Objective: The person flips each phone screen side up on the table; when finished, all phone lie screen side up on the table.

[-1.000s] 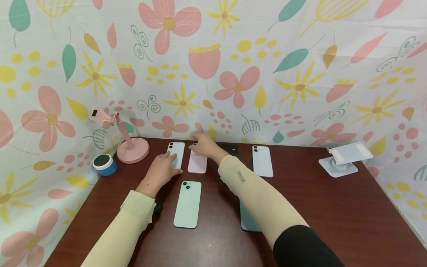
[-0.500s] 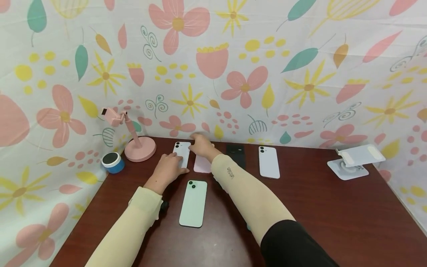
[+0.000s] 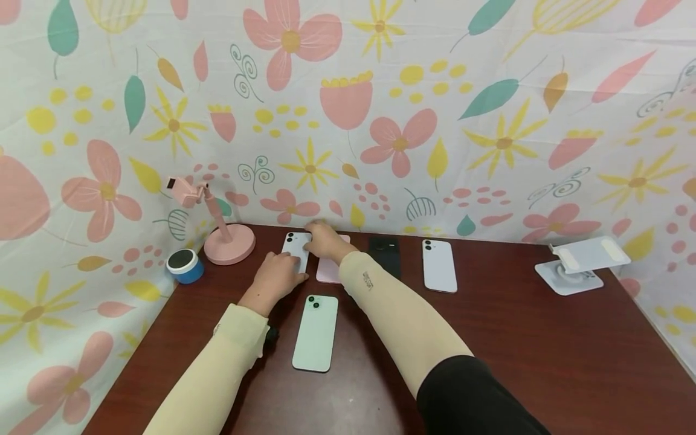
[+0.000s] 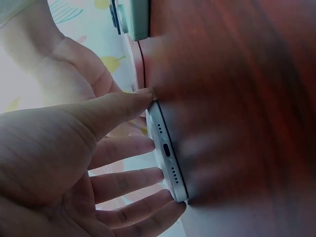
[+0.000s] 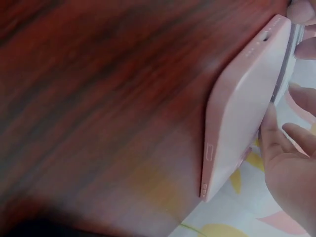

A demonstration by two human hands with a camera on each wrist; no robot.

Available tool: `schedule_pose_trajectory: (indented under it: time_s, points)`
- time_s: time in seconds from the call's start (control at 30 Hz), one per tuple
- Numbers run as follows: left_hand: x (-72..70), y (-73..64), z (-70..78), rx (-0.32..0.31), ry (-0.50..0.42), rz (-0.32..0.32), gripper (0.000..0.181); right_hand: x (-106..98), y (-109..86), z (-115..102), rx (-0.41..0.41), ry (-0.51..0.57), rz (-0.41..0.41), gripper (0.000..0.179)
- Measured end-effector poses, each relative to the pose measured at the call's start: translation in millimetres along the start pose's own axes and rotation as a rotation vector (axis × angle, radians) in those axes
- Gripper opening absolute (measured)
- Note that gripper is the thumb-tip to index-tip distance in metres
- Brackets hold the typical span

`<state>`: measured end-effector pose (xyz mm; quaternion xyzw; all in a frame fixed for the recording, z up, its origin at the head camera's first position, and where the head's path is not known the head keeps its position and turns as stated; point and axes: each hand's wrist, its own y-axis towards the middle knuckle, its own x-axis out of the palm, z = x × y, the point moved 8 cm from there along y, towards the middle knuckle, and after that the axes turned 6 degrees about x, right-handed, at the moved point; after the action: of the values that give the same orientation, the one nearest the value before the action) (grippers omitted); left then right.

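A white phone (image 3: 296,244) lies back-up at the back left of the table, its camera lenses at the far end. My left hand (image 3: 275,277) grips its near end; in the left wrist view the thumb (image 4: 126,106) is at one corner and the other fingers spread along the opposite side, with the charging port showing between them. My right hand (image 3: 325,240) holds the far right corner, thumb on the side edge and index finger at the top. A pink phone (image 5: 247,103) lies alongside, partly under the right hand in the head view.
A mint-green phone (image 3: 315,333) lies nearer the front. Right of the pink one are a black phone (image 3: 385,254) and another white phone (image 3: 439,266). A pink stand (image 3: 229,243) and a blue jar (image 3: 187,270) stand left, a white stand (image 3: 571,275) right. Patterned cloth (image 3: 348,151) hangs behind.
My right hand has moved left from over the pink phone to the white phone's far corner. The left hand stays on the white phone. The head view has shifted slightly.
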<state>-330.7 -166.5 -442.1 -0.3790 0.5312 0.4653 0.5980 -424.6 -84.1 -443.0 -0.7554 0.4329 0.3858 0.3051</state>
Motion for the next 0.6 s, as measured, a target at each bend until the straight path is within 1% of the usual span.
schedule_pose_trajectory:
  time_s: [0.1,0.23,0.33,0.5,0.6]
  points:
    - [-1.1,0.3,0.9,-0.003,0.001,-0.003,0.04,2.7,2.3,1.7,0.003,0.002,-0.015,0.06]
    - [-3.1,2.5,7.8,0.025,0.024,0.005,0.033,2.7,3.6,8.0,0.024,0.006,-0.025,0.061]
    - [-4.0,3.8,9.8,0.034,0.033,0.002,0.028,3.1,4.0,8.5,0.038,-0.006,-0.031,0.062]
    - [-4.5,4.2,8.1,0.014,0.024,-0.024,0.023,6.1,1.8,2.7,0.056,-0.012,-0.043,0.061]
    - [-5.2,4.8,8.5,0.0,0.016,-0.028,0.022,7.7,0.3,0.5,0.067,-0.024,-0.038,0.06]
